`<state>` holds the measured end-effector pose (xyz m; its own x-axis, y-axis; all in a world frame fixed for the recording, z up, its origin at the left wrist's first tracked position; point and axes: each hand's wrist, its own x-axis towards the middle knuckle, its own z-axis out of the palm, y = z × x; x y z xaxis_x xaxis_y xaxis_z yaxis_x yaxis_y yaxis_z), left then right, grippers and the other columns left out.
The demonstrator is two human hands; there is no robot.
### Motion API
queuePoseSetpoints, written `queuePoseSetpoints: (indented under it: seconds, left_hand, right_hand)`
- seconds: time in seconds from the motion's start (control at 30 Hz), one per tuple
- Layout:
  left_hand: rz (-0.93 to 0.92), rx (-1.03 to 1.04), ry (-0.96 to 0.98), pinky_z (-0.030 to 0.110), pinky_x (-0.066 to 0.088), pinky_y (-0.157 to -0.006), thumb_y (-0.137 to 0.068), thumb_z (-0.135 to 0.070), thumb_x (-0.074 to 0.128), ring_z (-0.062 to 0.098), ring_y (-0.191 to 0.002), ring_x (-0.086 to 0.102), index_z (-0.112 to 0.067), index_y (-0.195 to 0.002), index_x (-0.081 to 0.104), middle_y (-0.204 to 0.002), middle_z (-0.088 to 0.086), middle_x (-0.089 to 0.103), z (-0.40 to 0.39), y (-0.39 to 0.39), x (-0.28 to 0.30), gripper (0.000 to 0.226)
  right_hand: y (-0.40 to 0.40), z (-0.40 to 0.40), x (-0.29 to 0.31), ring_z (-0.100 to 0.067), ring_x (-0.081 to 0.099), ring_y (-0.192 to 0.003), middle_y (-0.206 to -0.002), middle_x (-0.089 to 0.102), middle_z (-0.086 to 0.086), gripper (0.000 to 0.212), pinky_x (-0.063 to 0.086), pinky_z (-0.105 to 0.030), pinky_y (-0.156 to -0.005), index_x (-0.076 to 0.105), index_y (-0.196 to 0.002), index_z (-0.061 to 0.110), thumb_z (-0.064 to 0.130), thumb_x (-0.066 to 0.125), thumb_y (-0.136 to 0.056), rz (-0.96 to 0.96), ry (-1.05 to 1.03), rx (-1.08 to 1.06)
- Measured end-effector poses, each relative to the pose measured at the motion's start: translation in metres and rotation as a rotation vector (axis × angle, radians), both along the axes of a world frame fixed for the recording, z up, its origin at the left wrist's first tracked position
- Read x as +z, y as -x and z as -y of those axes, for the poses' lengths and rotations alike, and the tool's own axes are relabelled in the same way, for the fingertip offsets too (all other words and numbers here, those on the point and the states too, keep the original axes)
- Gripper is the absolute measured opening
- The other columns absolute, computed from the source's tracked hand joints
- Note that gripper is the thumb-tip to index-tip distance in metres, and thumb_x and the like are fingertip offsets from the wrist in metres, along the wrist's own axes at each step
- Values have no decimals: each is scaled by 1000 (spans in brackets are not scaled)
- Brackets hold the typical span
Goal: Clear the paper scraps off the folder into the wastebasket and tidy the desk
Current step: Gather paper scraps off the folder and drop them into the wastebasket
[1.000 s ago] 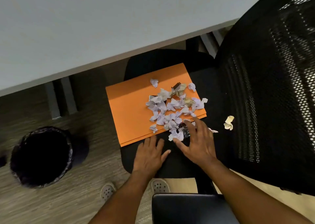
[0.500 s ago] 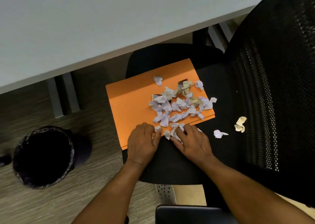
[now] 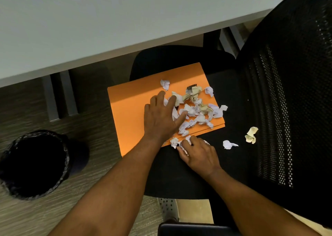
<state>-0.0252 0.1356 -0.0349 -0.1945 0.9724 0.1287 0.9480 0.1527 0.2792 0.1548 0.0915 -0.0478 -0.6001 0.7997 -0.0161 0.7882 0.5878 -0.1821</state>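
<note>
An orange folder (image 3: 132, 110) lies on a black chair seat (image 3: 179, 173), with a heap of crumpled white and yellowish paper scraps (image 3: 197, 108) on its right half. My left hand (image 3: 160, 118) lies flat on the folder, fingers spread against the heap's left side. My right hand (image 3: 199, 154) rests at the folder's near edge, fingers curled over a few white scraps (image 3: 174, 142). On the seat to the right lie a white scrap (image 3: 228, 144) and a yellowish scrap (image 3: 251, 135). The black wastebasket (image 3: 65, 164) stands on the floor at lower left.
A grey desk (image 3: 107, 20) spans the top, its legs (image 3: 59, 95) behind the wastebasket. The chair's black mesh back (image 3: 287, 110) fills the right side. A dark object (image 3: 194, 230) sits at the bottom edge. Wood-patterned floor surrounds the basket.
My left hand slid from the folder's near edge up onto the folder, against the heap. My right hand stayed at the near edge over a few scraps.
</note>
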Motion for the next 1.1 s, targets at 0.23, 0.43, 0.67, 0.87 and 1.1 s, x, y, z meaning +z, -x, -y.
queuePoseSetpoints:
  seconds: [0.23, 0.43, 0.67, 0.87, 1.1]
  left_hand:
    - [-41, -81, 4, 29, 31, -47, -96, -43, 37, 29, -69, 60, -15, -85, 65, -80, 6, 63, 6, -3, -16, 41]
    - [241, 73, -201, 29, 31, -41, -101, -37, 39, 29, -48, 51, -10, -69, 60, -59, 6, 56, 7, 0, 0, 47]
    - [1059, 566, -180, 31, 29, -53, -103, -32, 45, 16, -53, 37, -18, -59, 38, -55, 5, 41, 10, 6, 60, 47]
    - [1802, 1000, 51, 16, 33, -42, -99, -37, 52, 16, -38, 40, -19, -50, 54, -47, 0, 47, 35, 58, 80, 52]
    - [2260, 943, 183, 14, 36, -30, -93, -16, 38, 10, -28, 39, -21, -45, 41, -38, -5, 46, 108, 170, 73, 48]
  right_hand:
    - [2, 0, 0, -21, 58, -58, -72, 57, -2, 27, 43, -34, -41, 59, -81, 19, 37, 41, -91, -74, 53, -32]
    - [-2, -1, 15, -20, 53, -53, -69, 54, -3, 24, 43, -33, -41, 60, -78, 15, 29, 47, -92, -248, 64, -62]
    - [16, 12, 43, -17, 52, -55, -69, 54, -3, 27, 47, -37, -43, 61, -75, 10, 25, 51, -95, -461, 6, -144]
    - [63, 20, 73, -18, 52, -54, -68, 55, -5, 25, 47, -35, -42, 63, -78, 7, 22, 53, -95, -577, -43, -126]
    - [178, 51, 76, -24, 52, -53, -67, 55, -8, 28, 44, -36, -41, 62, -74, 5, 21, 53, -95, -597, -45, 43]
